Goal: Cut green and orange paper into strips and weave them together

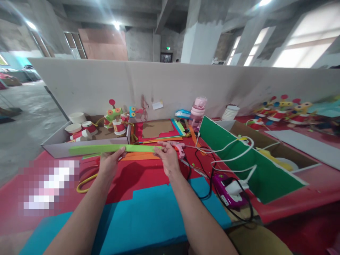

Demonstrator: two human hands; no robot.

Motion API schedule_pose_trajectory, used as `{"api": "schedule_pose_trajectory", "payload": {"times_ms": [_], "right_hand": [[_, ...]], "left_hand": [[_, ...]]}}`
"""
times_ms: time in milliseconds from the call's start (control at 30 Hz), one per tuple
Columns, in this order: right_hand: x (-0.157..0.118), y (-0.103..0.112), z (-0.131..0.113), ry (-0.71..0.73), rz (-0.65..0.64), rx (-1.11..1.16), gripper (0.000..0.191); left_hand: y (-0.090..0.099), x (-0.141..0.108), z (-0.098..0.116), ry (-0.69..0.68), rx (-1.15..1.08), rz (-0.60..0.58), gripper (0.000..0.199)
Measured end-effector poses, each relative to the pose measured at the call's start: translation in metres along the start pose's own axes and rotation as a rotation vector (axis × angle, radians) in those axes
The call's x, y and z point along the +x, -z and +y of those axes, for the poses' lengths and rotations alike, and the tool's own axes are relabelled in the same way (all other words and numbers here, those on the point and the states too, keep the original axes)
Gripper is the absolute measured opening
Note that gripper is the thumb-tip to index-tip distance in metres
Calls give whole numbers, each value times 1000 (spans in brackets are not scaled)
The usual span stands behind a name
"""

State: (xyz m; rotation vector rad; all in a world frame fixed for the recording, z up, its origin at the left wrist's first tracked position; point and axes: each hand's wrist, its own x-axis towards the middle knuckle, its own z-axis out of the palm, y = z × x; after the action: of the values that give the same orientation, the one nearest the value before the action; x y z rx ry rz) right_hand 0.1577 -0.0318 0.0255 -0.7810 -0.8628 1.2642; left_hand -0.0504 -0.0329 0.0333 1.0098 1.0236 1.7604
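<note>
A long light-green paper strip [138, 148] is stretched level between my two hands above the red table. My left hand [110, 161] pinches it near its middle, and the strip's left part runs on past that hand toward the white box. At the strip's right end, my right hand [167, 157] grips it between thumb and fingers. Beneath the strip lie orange paper strips [140, 156]. Close by my left hand is a pair of scissors with a yellow handle [86, 184], partly hidden behind the wrist. A pink glue gun [180, 149] rests just right of my right hand.
Blue card [148, 212] covers the table's near edge. Left stands a white box [60, 150] with paper cups and a cup figure [118, 125]. On the right are a green-sided box [247, 159], a purple power strip [230, 191] and loose cables. A pink bottle [198, 109] stands behind.
</note>
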Motion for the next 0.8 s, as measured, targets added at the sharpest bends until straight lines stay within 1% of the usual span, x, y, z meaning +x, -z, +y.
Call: {"api": "schedule_pose_trajectory", "payload": {"times_ms": [100,200,333,467,567,600,667,733,800], "right_hand": [[1,2,-1,-55,5,12,35],[2,4,-1,-95,-36,-57,33],[1,4,5,-70,-175,-295,26],[-7,-4,12,-46,-322,-536,14],[-14,-9,17,-102,-319,-668,8],[-16,-10,18,-144,-309,-674,8],[-18,-11,21,-224,-305,-606,9],[-18,-13,24,-258,-325,-480,15],[-17,-14,27,-263,-346,-363,24]], "left_hand": [[1,2,1,-20,3,11,20],[4,5,5,5,4,6,20],[12,10,10,95,-46,-48,24],[18,14,11,47,-80,-43,23],[17,13,11,5,-72,-42,23],[16,13,11,-1,-67,-38,23],[15,12,12,-9,-53,-35,24],[14,11,12,-28,-34,-29,24],[14,11,12,-54,-21,-17,24]]}}
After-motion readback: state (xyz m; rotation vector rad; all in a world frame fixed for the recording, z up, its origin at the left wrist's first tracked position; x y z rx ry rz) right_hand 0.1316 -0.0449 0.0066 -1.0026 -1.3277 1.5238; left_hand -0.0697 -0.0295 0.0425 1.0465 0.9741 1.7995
